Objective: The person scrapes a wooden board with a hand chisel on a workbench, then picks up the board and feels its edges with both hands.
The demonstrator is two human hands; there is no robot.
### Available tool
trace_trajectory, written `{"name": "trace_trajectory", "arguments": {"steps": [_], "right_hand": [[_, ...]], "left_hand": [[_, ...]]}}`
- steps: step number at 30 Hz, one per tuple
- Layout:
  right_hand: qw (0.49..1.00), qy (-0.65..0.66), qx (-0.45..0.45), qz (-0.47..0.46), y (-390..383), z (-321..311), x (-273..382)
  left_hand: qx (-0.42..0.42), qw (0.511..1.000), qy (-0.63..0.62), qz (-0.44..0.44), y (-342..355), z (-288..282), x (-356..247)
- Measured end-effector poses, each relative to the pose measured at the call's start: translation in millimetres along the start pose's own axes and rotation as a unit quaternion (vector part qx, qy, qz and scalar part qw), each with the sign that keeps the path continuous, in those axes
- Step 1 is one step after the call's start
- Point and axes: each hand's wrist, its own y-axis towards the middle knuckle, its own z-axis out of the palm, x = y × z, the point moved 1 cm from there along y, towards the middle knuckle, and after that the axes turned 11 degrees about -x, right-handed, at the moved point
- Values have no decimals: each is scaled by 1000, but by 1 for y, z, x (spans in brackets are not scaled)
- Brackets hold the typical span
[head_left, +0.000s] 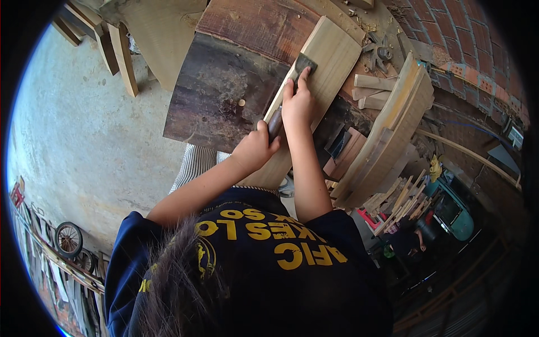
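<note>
You have the broad-bladed chisel [306, 60] lying over the pale plank [336, 53], its blade at 1 o'clock from your hands and its wooden handle [274, 122] trailing back toward 7 o'clock. The relation that counts is blade to plank: the plank's long axis also runs from 1 to 7 o'clock, so tool and board lie close to parallel, with the blade by the board's left long edge. Whether the cutting edge bites the wood or only rests there, you cannot tell from here. Your right hand [298, 106] is the nearer to the blade, gripping the front of the tool with its index finger stretched onto the metal; your left hand [254, 150] is wrapped around the rear of the handle, its forearm slanting in from 8 o'clock while the right forearm rises from 5. At 10 o'clock spreads the dark, stained bench top [216, 92], with a small pale disc [242, 103] on it. Just beyond the plank's right edge, at 2 o'clock, sits a metal fitting [378, 53], the nearest hard thing to mind on that side. Short wood offcuts [373, 92] lie near 2 to 3 o'clock, and long stacked timber [387, 130] at 3 o'clock would limit any wide swing of your right elbow. The brick wall [466, 45] stands farther out at 2 o'clock.
</note>
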Motion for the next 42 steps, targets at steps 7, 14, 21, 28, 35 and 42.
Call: {"name": "trace_trajectory", "arguments": {"steps": [7,14,21,28,35,42], "right_hand": [[997,-60,-37,-33,-30,9,-3],[992,-107,-68,-29,1,7,6],[993,-113,-19,21,22,0,16],[993,-108,-29,26,27,2,15],[992,-117,-39,40,54,-3,23],[991,-119,-32,54,77,-9,29]], "left_hand": [[58,991,117,-35,-24,-7,-3],[35,988,150,23,5,-10,-7],[50,991,112,47,24,-11,-8],[54,992,104,46,29,-13,-12],[41,992,108,53,51,-21,-26],[46,992,106,49,72,-25,-40]]}}
